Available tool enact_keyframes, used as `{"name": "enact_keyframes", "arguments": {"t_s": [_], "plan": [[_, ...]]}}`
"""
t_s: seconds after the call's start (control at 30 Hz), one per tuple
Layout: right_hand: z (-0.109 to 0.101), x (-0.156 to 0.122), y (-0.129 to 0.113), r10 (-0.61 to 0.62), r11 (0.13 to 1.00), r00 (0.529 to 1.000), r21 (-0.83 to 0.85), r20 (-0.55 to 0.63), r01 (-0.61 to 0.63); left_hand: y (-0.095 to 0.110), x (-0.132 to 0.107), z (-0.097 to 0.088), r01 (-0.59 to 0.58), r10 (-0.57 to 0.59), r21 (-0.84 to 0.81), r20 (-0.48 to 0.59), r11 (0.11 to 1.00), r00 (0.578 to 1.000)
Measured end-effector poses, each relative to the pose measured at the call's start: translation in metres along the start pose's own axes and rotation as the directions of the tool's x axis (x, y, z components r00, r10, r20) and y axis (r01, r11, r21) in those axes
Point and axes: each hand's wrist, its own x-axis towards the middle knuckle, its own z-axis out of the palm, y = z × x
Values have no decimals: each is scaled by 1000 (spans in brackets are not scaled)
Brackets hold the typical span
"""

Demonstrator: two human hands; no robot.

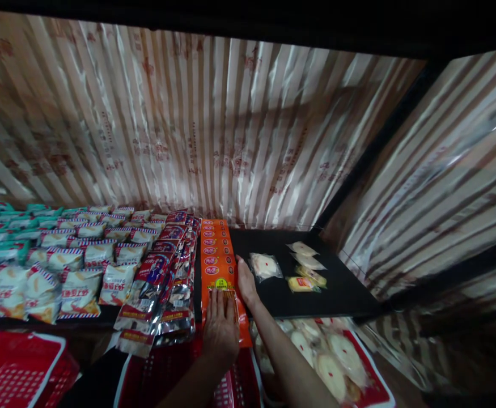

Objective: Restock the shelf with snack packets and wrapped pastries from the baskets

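Note:
A row of orange snack packets, overlapping one another, lies on the black shelf. My left hand rests on the near end of that row, palm down with its fingers stretched flat over the front packet. Along the row's right side, my right hand touches the edge with its fingers extended, partly turned away from view. Just left of the row are overlapping dark red and silver packets, some hanging over the shelf's front edge. Neither hand is closed around anything.
Small white snack bags and green bags fill the shelf's left side. Several flat wrapped pastries lie on the black shelf. Below stand red baskets, one holding round packaged breads. Striped plastic sheeting backs the shelf.

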Motion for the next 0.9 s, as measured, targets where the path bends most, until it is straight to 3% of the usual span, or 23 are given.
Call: {"name": "enact_keyframes", "arguments": {"t_s": [0.13,0.4,0.9], "plan": [[3,1,1,13,1000,1000,1,24,-13,-2,5,1,-1,1,19,-7,1000,1000],[4,3,2,23,996,997,-85,74,-17,7,18,-27,90,-87,-14,126,996,988],[14,-4,-2,35,998,998,-46,52,-33,3,22,-36,96,-101,40,158,995,982]]}}
